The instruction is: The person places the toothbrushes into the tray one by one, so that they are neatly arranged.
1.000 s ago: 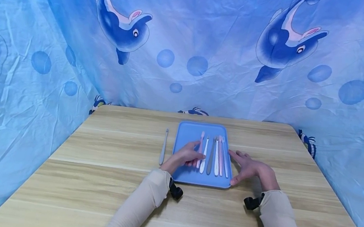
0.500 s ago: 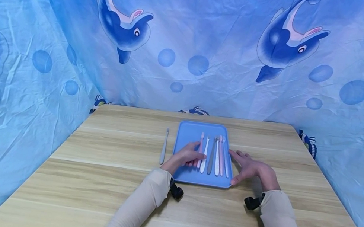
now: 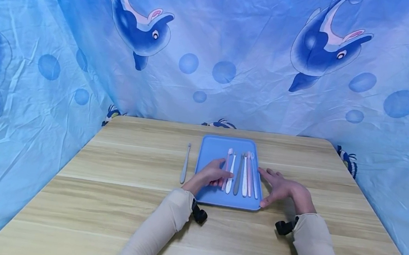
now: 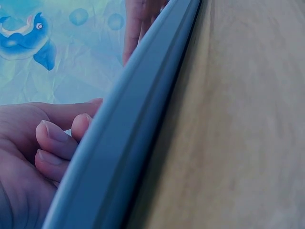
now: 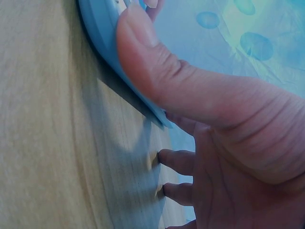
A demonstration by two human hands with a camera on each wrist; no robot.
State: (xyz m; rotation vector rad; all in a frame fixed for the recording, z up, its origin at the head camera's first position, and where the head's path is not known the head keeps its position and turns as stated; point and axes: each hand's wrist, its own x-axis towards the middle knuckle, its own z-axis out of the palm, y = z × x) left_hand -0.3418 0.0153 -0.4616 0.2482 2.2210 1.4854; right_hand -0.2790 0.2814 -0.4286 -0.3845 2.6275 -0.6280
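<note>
A blue tray (image 3: 211, 147) bears a row of several toothbrushes lying lengthwise. My left hand (image 3: 210, 173) is over the tray's left half, fingers curled, and pinches the leftmost one, a pink toothbrush (image 3: 229, 157); its fingertips are partly hidden. Beside that lies a white toothbrush (image 3: 228, 186), its middle under my left thumb, then a grey toothbrush (image 3: 236, 186). Further right, white, pink and pale blue brushes lie close together. My right hand (image 3: 285, 190) steadies the tray's right side, fingers spread. In the right wrist view its thumb (image 5: 143, 62) rests on the tray's rim.
A blue-grey toothbrush (image 3: 185, 165) lies on the wooden table (image 3: 112, 201) left of the tray. A blue curtain (image 3: 214, 40) printed with dolphins hangs behind the table and along its sides.
The pink toothbrush's head has shifted slightly to the right, toward the white one. Both hands stay nearly in place. The whole head view has shifted a little.
</note>
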